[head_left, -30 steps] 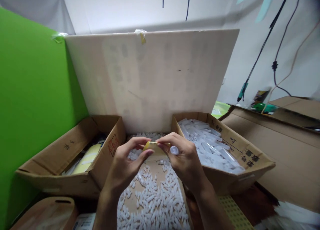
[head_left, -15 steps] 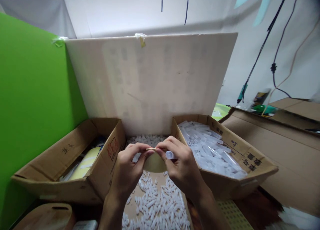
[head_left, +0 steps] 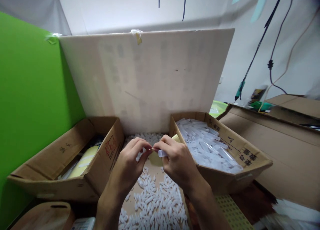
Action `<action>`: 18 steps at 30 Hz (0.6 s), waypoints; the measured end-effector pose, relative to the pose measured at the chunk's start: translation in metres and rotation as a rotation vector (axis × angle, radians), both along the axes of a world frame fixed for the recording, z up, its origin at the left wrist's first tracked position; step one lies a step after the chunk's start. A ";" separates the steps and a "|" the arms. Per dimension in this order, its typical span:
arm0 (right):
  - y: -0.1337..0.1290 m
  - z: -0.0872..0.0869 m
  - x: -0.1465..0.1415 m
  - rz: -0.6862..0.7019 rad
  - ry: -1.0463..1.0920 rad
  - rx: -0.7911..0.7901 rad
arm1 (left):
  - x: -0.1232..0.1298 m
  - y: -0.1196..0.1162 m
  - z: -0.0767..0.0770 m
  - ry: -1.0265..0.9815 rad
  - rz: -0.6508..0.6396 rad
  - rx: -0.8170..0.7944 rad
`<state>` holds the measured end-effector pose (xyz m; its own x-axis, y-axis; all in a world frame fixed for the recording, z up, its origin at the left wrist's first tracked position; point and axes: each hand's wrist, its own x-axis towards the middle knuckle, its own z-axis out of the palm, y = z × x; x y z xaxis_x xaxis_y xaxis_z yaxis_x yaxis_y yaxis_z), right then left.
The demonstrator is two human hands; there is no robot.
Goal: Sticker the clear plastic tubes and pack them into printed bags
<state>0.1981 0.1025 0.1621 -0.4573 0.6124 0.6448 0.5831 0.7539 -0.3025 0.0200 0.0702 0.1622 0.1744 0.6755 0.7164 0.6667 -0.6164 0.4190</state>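
My left hand [head_left: 133, 156] is closed in a pinch, its fingertips meeting those of my right hand; what lies between them is too small to make out. Inside my right hand [head_left: 173, 158] is a translucent plastic tube [head_left: 162, 153], its round end poking out past the thumb. The same hand grips a pale yellow sheet [head_left: 156, 160], which hangs under the fingers and shows again behind the knuckles. Below both hands, many small white plastic tips [head_left: 157, 203] lie spread in a cardboard tray.
To the right, a cardboard box [head_left: 250, 161] holds many translucent tubes [head_left: 205, 143]. The left cardboard box [head_left: 50, 153] contains yellow sheets [head_left: 86, 160]. A white board [head_left: 150, 76] stands behind, with a green panel [head_left: 32, 90] at left. A dotted yellow sheet [head_left: 232, 211] lies lower right.
My fingertips have drawn closer together, and the yellow sheet has tilted, with a corner now showing behind my right hand. The tube has shifted left with that hand. The view has moved slightly.
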 end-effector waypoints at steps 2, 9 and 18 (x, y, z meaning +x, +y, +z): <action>0.000 0.000 0.000 -0.018 -0.044 0.008 | -0.001 0.001 -0.001 -0.013 -0.018 -0.052; 0.000 0.003 -0.001 -0.053 -0.136 -0.027 | -0.004 0.001 0.000 -0.015 -0.032 -0.144; -0.001 0.004 0.000 0.034 -0.098 -0.167 | -0.010 0.000 -0.004 0.036 -0.046 -0.222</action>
<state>0.1979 0.1010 0.1663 -0.5353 0.6902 0.4869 0.5908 0.7180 -0.3681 0.0098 0.0701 0.1586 0.2316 0.8063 0.5442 0.6570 -0.5422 0.5238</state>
